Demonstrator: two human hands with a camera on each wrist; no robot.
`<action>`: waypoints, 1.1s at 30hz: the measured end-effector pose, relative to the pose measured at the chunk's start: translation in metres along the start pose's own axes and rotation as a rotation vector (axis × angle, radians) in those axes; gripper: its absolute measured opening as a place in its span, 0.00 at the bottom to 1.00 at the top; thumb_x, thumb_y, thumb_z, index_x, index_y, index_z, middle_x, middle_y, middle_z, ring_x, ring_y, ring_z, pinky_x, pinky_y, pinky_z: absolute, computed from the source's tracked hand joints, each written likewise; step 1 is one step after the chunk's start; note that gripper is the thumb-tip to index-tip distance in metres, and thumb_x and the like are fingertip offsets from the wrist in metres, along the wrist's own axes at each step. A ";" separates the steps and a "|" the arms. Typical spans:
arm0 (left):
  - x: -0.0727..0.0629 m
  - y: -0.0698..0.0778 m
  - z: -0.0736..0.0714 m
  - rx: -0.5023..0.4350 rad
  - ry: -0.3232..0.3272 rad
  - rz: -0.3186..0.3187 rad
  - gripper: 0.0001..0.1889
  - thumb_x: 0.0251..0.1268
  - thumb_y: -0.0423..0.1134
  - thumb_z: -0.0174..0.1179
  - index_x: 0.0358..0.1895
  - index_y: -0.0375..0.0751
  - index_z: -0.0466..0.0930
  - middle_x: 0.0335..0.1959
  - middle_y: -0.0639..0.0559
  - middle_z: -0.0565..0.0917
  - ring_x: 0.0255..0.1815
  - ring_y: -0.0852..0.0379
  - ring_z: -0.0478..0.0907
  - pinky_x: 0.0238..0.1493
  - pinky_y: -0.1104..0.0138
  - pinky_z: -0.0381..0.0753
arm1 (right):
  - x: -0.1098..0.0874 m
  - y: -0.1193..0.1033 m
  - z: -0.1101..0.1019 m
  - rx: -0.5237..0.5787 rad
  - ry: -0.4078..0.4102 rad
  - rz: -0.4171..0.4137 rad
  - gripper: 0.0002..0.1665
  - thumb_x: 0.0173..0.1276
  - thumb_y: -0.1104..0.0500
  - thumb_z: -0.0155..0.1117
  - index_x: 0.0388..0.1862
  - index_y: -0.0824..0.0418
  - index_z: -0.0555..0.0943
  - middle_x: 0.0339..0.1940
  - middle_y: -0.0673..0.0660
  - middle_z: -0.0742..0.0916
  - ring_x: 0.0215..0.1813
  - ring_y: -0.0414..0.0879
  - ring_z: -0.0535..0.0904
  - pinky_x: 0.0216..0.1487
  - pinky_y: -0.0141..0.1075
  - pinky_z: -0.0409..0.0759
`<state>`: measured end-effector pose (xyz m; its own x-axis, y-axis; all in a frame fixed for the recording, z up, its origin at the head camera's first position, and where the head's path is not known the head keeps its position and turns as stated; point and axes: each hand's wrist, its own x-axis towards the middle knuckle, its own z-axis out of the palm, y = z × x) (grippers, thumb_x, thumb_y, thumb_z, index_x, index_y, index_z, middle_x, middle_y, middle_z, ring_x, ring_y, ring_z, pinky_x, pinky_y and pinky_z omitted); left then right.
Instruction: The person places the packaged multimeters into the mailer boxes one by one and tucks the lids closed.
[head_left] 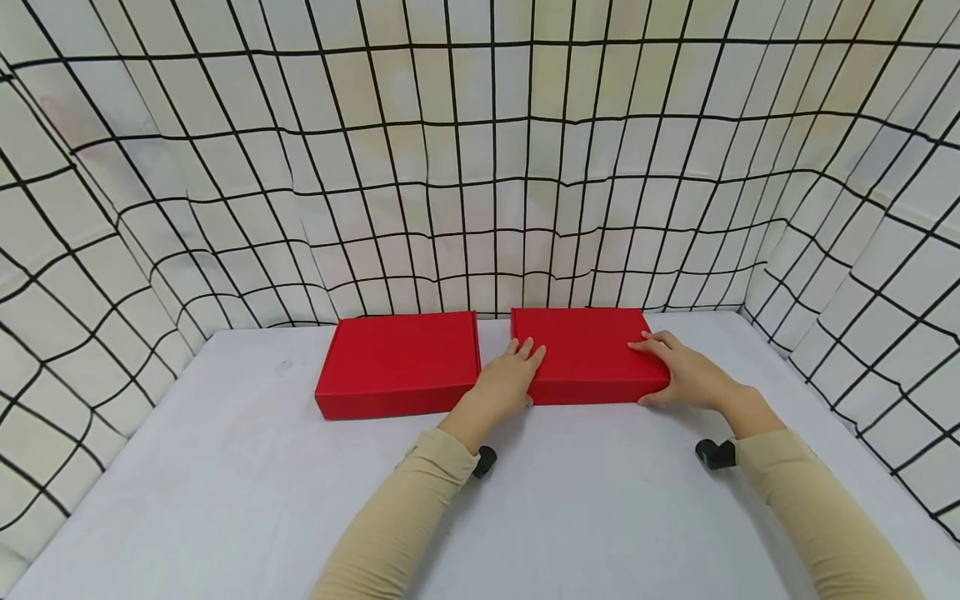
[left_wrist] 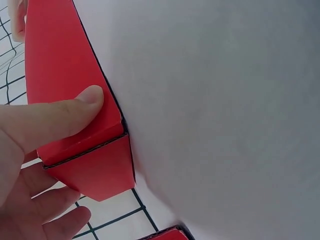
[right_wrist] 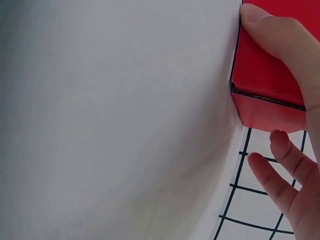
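Two flat red cardboard boxes lie side by side on the white tabletop. My left hand holds the left front corner of the right box. In the left wrist view its thumb presses the front face, and several other fingers spread beside the short side. At the opposite end, my right hand grips the box with fingers on top and the thumb on the front face. Two of its fingers stand apart from the side in the right wrist view. The left box is just left of my left hand, apparently untouched.
Black grid lines cross the pale back wall and both side walls. The boxes sit near the back edge of the white table. A dark wrist device shows under my right wrist, another under the left.
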<state>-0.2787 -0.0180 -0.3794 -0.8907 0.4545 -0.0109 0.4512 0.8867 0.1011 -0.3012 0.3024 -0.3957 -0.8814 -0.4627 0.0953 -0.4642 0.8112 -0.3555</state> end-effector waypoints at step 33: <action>0.004 -0.008 0.009 0.005 -0.064 0.008 0.50 0.67 0.43 0.68 0.84 0.43 0.44 0.85 0.44 0.45 0.84 0.43 0.41 0.73 0.47 0.66 | 0.000 0.000 -0.001 -0.040 -0.038 0.065 0.58 0.57 0.51 0.82 0.82 0.54 0.61 0.75 0.64 0.65 0.68 0.70 0.68 0.61 0.63 0.76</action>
<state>-0.2854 -0.0224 -0.3894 -0.8818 0.4658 -0.0733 0.4586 0.8834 0.0962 -0.3017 0.3028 -0.3948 -0.9061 -0.4214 0.0377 -0.4102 0.8532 -0.3222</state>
